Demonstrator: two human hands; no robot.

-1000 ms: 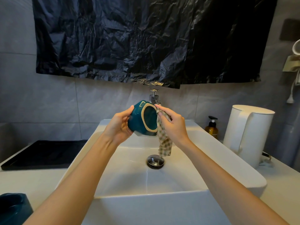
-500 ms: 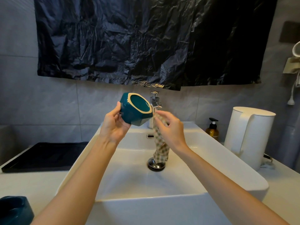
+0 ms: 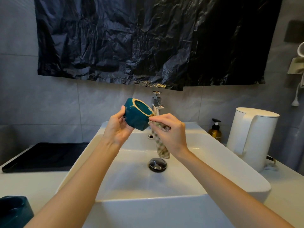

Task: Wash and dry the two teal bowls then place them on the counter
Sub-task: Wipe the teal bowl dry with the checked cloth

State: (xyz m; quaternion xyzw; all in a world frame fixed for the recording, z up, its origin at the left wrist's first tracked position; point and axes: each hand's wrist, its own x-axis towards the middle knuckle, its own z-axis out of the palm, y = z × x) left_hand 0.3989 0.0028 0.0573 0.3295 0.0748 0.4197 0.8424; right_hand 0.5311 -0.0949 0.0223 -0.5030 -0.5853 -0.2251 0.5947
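Currently drying: holds glossy faceted teal bowl (image 3: 135, 117) in left grip (image 3: 118, 127), clenched round base and wall, above the white sink (image 3: 230, 163) just in front of the chrome faucet (image 3: 157, 102), mouth tilted up and rightward. Pinches soft checked cloth (image 3: 162, 148) in right grip (image 3: 171, 134) against the bowl's cream rim at its near-right edge, putting bowl left of and just above that grip, cloth tail hanging limp toward the drain (image 3: 157, 164). Probably calls for rotating rim through the cloth next; second teal bowl (image 3: 13, 209) down on the tabletop (image 3: 37, 183), lower left, well apart.
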